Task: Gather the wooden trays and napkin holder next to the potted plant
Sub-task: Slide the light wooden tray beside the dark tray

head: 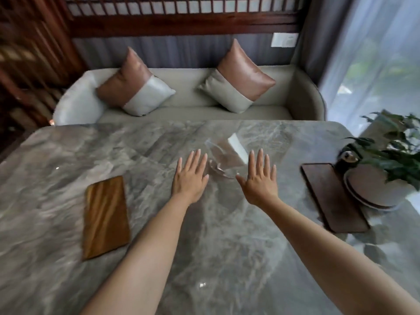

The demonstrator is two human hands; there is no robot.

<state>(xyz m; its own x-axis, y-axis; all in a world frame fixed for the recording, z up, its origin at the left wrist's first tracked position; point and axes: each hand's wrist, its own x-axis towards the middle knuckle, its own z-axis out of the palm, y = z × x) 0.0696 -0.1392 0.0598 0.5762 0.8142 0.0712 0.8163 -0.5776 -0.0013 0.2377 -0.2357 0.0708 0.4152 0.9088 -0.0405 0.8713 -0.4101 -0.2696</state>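
Observation:
A light wooden tray (105,217) lies flat on the grey marble table (56,155), left of my arms. A darker wooden tray (329,198) lies at the right, touching the white pot of the potted plant (375,187). A small dark round object (347,156) sits behind that tray, beside the pot. My left hand (189,178) and my right hand (259,179) hover over the table's middle, palms down, fingers spread, holding nothing. Between them the glossy surface shows a faint reflection. No napkin holder is clearly recognisable.
A grey sofa (195,110) with two brown-and-white cushions (134,85) stands behind the table's far edge. A sheer curtain (375,64) and window are at the right. Dark wooden lattice panels fill the back and left.

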